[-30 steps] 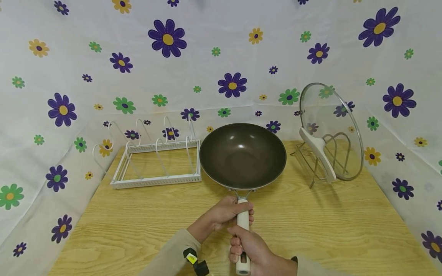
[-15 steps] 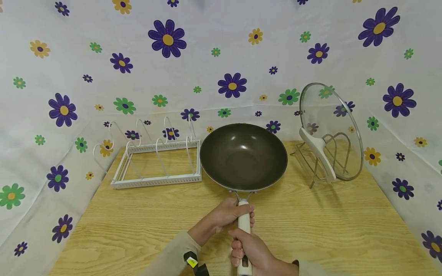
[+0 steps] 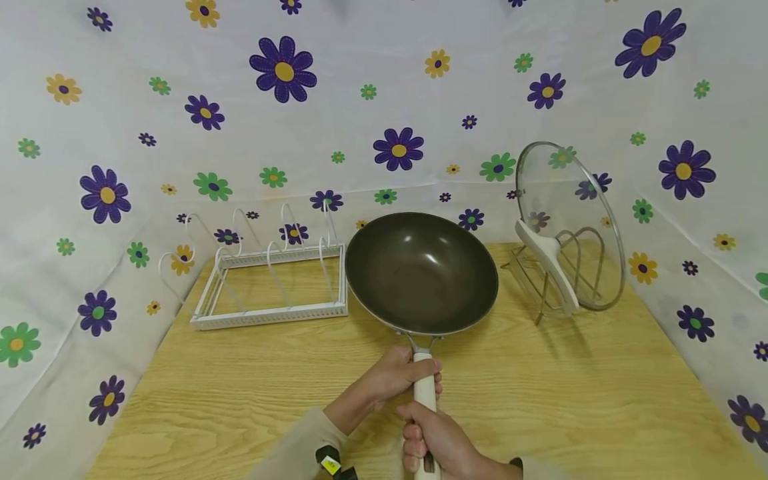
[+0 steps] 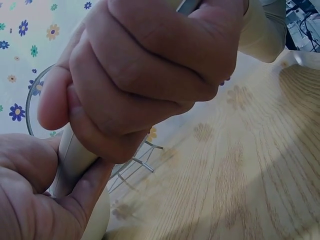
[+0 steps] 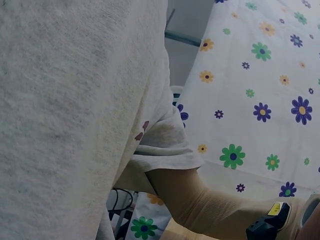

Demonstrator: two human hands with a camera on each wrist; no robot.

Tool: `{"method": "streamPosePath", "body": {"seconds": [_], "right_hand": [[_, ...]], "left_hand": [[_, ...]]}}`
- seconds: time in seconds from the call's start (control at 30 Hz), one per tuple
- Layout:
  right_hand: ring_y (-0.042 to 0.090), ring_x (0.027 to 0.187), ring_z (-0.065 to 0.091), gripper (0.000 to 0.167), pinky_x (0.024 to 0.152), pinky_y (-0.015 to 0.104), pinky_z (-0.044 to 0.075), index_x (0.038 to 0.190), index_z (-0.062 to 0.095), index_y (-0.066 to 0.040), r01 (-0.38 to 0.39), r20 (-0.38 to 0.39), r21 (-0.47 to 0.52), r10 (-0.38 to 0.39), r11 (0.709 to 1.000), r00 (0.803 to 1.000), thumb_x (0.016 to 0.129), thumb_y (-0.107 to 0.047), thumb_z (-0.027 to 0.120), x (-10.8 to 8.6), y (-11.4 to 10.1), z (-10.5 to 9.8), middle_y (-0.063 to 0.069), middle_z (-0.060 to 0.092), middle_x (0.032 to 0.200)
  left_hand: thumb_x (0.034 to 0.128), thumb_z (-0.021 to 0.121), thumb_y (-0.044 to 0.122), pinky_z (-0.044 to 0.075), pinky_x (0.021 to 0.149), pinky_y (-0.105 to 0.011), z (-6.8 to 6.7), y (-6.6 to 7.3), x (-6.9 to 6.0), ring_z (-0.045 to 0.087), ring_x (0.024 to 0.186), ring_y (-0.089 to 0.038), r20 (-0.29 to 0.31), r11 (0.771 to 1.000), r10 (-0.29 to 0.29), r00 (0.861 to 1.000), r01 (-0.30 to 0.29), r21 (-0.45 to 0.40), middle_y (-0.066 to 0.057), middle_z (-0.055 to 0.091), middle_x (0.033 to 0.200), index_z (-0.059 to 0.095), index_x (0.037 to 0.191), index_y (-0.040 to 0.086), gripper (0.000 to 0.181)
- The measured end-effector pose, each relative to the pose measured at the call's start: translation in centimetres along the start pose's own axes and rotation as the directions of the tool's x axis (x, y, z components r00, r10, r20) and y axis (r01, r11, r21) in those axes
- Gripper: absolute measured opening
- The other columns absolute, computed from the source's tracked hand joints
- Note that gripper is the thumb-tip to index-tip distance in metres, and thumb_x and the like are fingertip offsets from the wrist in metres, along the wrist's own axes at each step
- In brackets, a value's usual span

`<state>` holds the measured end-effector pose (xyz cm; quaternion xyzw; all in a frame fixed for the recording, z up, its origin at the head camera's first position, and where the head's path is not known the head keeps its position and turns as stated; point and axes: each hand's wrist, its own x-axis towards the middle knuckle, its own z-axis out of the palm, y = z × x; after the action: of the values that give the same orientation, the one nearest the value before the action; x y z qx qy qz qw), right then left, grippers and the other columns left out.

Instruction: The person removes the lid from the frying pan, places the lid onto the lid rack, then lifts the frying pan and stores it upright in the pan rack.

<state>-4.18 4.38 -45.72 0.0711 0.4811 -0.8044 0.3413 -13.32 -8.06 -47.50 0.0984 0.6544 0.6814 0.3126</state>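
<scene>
The left hand [image 3: 393,377] and right hand [image 3: 444,440] both grip the handle [image 3: 425,392], left ahead of right, presumably to share the weight of the pan [image 3: 422,277] extending directly beyond them.

White rack [image 3: 270,317], wire stand [image 3: 543,293] on table [image 3: 240,387]

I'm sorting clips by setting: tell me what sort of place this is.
Likely a staged filming booth: flowered sheeting lines three sides of a wood-grain table bearing a white rack.
</scene>
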Motion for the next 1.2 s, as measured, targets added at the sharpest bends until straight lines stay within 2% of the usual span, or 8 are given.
{"method": "streamPosePath", "body": {"seconds": [0.23,0.47,0.73,1.0,1.2], "right_hand": [[-0.002,0.045,0.032,0.024,0.048,0.015,0.034,0.075,0.040,-0.020,0.009,0.018,-0.023,-0.008,1.000,1.000,0.097,-0.015,0.050,-0.3,0.0,0.0,-0.015,0.033,0.053],[-0.002,0.045,0.034,0.021,0.047,0.014,0.035,0.078,0.042,-0.019,-0.009,0.011,-0.021,0.010,1.000,1.000,0.096,-0.018,0.052,-0.9,-0.3,0.1,-0.015,0.035,0.053],[-0.003,0.045,0.035,0.023,0.048,0.014,0.035,0.074,0.043,-0.021,-0.014,0.036,0.000,0.014,1.000,0.999,0.095,-0.019,0.051,-1.5,-0.7,0.4,-0.016,0.036,0.053],[-0.004,0.043,0.036,0.026,0.046,0.013,0.035,0.072,0.041,-0.022,-0.028,0.066,0.019,0.027,0.999,0.997,0.096,-0.019,0.050,-2.1,-1.3,0.8,-0.017,0.037,0.051],[-0.004,0.042,0.036,0.023,0.045,0.013,0.036,0.077,0.041,-0.020,-0.035,0.080,0.027,0.033,0.999,0.996,0.097,-0.019,0.050,-2.4,-1.7,1.3,-0.017,0.036,0.051]], "left_hand": [[0.1007,0.062,0.015,0.060,0.070,-0.026,0.2,0.6,-0.2,0.070,0.074,-0.012,0.022,1.000,0.011,1.000,-0.012,0.004,-0.005,0.068,0.082,0.062,0.100,-0.005,0.021],[0.0994,0.065,0.017,0.060,0.069,-0.026,0.6,1.3,-0.9,0.070,0.073,-0.012,-0.016,0.999,0.005,1.000,-0.005,0.047,-0.004,0.070,0.081,0.065,0.099,-0.005,0.022],[0.0980,0.065,0.016,0.058,0.065,-0.025,1.0,2.1,-1.1,0.070,0.071,-0.013,-0.041,0.996,0.039,0.998,-0.036,0.077,-0.005,0.069,0.080,0.064,0.099,-0.004,0.020],[0.0987,0.065,0.019,0.057,0.065,-0.025,1.1,3.3,-1.8,0.068,0.071,-0.013,-0.039,0.987,0.063,0.997,-0.057,0.147,-0.004,0.070,0.079,0.064,0.098,-0.003,0.021],[0.0987,0.066,0.020,0.057,0.066,-0.026,1.1,4.2,-2.3,0.069,0.072,-0.014,-0.050,0.982,0.079,0.996,-0.069,0.177,-0.004,0.070,0.081,0.064,0.100,-0.002,0.023]]}}
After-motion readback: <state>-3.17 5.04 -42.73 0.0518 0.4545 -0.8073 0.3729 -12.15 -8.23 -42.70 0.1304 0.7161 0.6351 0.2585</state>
